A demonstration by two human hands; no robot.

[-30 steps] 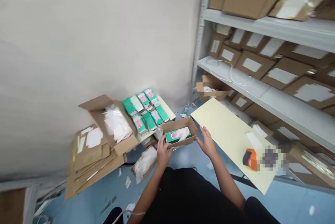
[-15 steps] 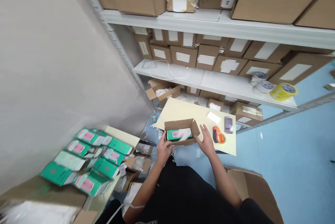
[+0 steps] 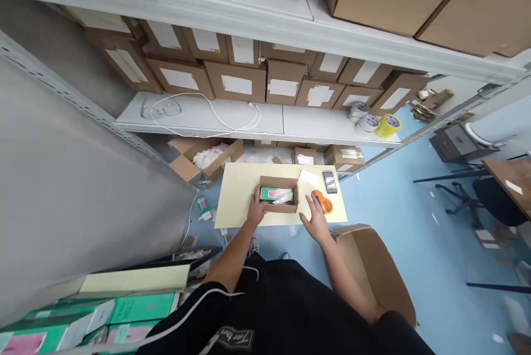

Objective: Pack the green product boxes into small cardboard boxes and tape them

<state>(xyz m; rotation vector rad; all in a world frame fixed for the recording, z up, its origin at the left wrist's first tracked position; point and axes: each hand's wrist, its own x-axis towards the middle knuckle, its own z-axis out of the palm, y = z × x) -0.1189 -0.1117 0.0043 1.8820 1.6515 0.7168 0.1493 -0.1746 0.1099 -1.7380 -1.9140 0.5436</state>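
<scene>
A small open cardboard box (image 3: 279, 208) stands on the pale yellow table (image 3: 236, 183). Inside it lies a green and pink carton (image 3: 271, 193) with white wrapping partly over it. My left hand (image 3: 256, 210) grips the box at its left wall, fingers along the side. To the right of the box, apart from it, my right hand (image 3: 316, 223) is open with fingers spread and nothing in it. Its fingertips are close to an orange tape dispenser (image 3: 322, 202). A white paper slip (image 3: 309, 176) and a dark, blurred-out item (image 3: 330, 182) lie behind the dispenser.
A metal shelf (image 3: 307, 117) behind the table bears labelled cartons, a white cable (image 3: 211, 103) and tape rolls (image 3: 387, 125). A large open carton (image 3: 373, 266) stands at my right. Green boxes (image 3: 141, 308) are stacked at lower left. An open carton (image 3: 186, 164) sits beyond the table's left corner.
My view has swung right. My right hand has left the box's right side and moved toward the orange tape dispenser. My left hand stays on the box, now fully on the table.
</scene>
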